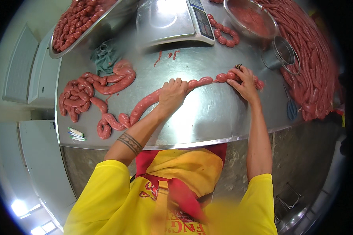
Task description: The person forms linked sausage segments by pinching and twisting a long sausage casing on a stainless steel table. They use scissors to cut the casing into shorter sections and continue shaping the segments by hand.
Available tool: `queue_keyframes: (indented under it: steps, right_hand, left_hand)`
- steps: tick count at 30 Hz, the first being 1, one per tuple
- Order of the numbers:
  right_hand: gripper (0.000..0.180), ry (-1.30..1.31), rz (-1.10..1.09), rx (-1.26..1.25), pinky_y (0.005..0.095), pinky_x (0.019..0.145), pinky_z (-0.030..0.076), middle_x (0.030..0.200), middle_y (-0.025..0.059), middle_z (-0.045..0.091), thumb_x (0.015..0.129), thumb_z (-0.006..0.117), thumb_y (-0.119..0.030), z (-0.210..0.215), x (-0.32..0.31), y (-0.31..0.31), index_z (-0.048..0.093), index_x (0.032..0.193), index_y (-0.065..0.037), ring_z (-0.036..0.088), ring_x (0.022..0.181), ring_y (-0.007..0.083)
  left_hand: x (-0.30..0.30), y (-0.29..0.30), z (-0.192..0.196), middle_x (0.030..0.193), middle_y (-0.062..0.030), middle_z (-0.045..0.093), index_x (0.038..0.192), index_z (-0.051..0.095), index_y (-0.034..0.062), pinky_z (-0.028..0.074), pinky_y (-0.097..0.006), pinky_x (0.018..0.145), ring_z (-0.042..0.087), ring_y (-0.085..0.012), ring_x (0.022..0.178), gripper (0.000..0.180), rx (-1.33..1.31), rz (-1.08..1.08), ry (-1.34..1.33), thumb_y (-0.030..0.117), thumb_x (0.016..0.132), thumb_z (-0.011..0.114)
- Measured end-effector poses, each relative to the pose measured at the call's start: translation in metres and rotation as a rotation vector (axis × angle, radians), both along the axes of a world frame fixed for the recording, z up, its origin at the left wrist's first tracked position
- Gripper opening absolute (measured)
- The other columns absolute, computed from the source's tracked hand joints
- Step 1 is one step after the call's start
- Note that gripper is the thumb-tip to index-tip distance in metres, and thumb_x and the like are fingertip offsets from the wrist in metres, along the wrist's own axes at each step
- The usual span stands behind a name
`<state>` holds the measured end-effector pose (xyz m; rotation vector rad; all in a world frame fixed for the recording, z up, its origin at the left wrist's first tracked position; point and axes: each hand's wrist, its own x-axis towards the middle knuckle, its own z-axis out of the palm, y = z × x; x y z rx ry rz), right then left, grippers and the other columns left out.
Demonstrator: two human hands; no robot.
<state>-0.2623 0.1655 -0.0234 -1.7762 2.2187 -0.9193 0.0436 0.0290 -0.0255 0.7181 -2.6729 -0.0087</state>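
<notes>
On my feed, the sausage rope (145,102) lies across the worktop (211,117), roughly midway between its left and right ends. Its long axis runs aslant: the right end points toward the far right corner, the plain left part curves down toward the near edge. From the left hand rightward I see short plump links, nearly in line and more level with the near edge, with a thin twisted neck between two of them.

I read both hands as grasping. The left hand (173,94) is closed over the rope, knuckles up, where the smooth part meets the links. The right hand (244,81) curls its thumb and fingers around the links near the right end.

Toward the left edge I have a heap of sausage (75,98), with a green cloth (105,58) just beyond it and pens (77,134) by the near left corner. A scale (166,21) stands along the far edge. On the right I make out a metal pot (283,55), a blue-handled tool (291,109) with its handle toward the near edge, and a long mass of sausage strands (308,58) running from far to near.
</notes>
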Motion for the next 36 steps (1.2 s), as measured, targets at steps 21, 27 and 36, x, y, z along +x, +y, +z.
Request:
queue_keyframes:
  steps: [21, 27, 36]
  right_hand:
    - [0.04, 0.075, -0.034, 0.032, 0.0454, 0.105, 0.04, 0.126, 0.0069, 0.061, 0.089, 0.08, -0.038, -0.005, 0.018, -0.002, 0.074, 0.124, -0.019, 0.052, 0.122, 0.0328]
    - [0.041, 0.164, -0.099, 0.022, 0.048, 0.105, 0.041, 0.127, 0.01, 0.062, 0.09, 0.078, -0.037, -0.01, 0.019, -0.002, 0.074, 0.127, -0.019, 0.053, 0.122, 0.0363]
    - [0.045, -0.419, -0.031, -0.296, 0.0508, 0.113, 0.04, 0.129, 0.0267, 0.063, 0.093, 0.057, -0.002, 0.015, 0.245, -0.06, 0.063, 0.137, 0.005, 0.059, 0.122, 0.0401]
  left_hand:
    - [0.113, 0.016, 0.003, 0.089, -0.0183, 0.066, 0.091, 0.06, 0.006, 0.052, -0.051, 0.077, 0.067, -0.0377, 0.089, 0.015, -0.073, 0.304, 0.112, 0.02, 0.093, 0.065]
    - [0.141, 0.003, 0.002, 0.105, -0.0164, 0.067, 0.1, 0.063, 0.0043, 0.054, -0.051, 0.081, 0.067, -0.0409, 0.097, 0.026, 0.389, 0.351, -0.121, 0.028, 0.095, 0.071]
    - [0.188, 0.042, 0.017, 0.108, -0.0214, 0.064, 0.123, 0.069, 0.0036, 0.054, -0.051, 0.076, 0.066, -0.0404, 0.096, 0.041, 0.421, 0.431, -0.088, 0.028, 0.091, 0.076]
